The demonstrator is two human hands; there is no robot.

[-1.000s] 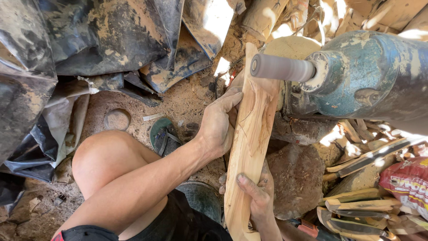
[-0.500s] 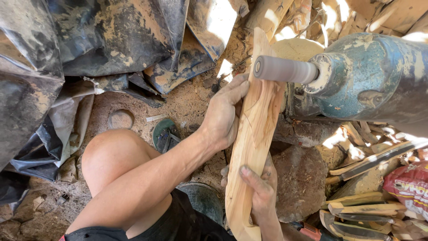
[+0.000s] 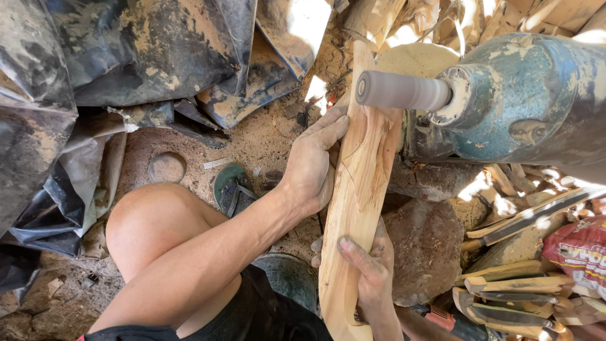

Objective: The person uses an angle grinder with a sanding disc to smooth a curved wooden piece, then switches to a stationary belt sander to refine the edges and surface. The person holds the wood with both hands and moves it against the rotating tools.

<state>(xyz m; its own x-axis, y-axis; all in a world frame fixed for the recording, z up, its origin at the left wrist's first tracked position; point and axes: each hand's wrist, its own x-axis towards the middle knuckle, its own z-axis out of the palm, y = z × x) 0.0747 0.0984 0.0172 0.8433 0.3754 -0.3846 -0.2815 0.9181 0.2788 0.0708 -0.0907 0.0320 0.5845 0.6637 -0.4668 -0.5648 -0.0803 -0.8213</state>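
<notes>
1. Where dark, dusty plastic sheeting (image 3: 76,69) crumples at far left: bare knee (image 3: 154,221) raised over sawdust-strewn ground (image 3: 265,136).
2. Left hand (image 3: 312,164) flat along pale carved wood plank (image 3: 353,208), fingers closed on its upper edge, seemingly to steady it.
3. Right hand (image 3: 369,271) clasped round the plank's lower part, thumb across the grain.
4. Plank's hollowed top pressed under grey cylindrical sanding drum (image 3: 401,90).
5. Chipped blue-green motor housing (image 3: 530,101), rough curved wood blanks (image 3: 511,278) beyond.
</notes>
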